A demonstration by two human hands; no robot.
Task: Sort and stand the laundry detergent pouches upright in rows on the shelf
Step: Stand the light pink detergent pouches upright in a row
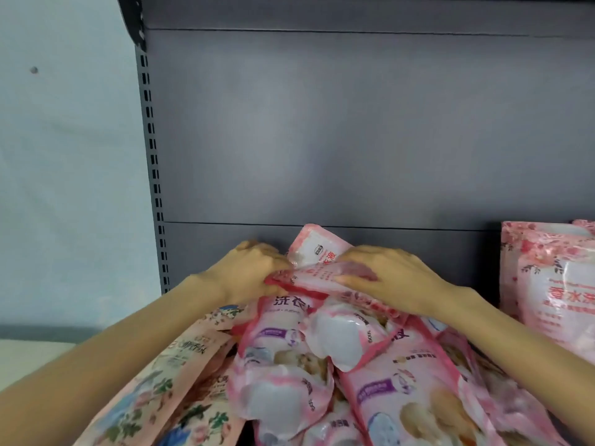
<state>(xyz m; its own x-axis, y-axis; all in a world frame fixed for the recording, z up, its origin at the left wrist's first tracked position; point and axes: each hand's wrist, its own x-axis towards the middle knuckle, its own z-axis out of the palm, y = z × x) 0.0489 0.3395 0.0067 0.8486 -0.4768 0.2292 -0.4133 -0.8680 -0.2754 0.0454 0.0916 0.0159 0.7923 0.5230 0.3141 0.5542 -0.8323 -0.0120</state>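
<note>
The left hand point(254, 268) is curled tight round the left end of a pink pouch point(318, 280). The right hand point(389, 275) is clamped on its right end, with the thumb pressed on the near face and the fingers bent over the far edge. The pouch is held crosswise and roughly level between the two hands, at the far top of the heap point(322, 365).

For this step to go well, the pouch should be lifted clear of the heap before it is turned, so that nothing below is dragged along. The base should then be swung down and the liquid let settle into it. A soft, full pouch will probably slump if it is let go too soon.

Just behind the hands, a tilted pouch point(317, 247) is seen leaning towards the back panel point(322, 140). Floral pouches point(167, 381) are piled at the near left. Far to the right, well apart from the hands, standing pouches point(553, 278) are already upright, and the row could be carried on from there. The shelf floor is hidden under the heap.
</note>
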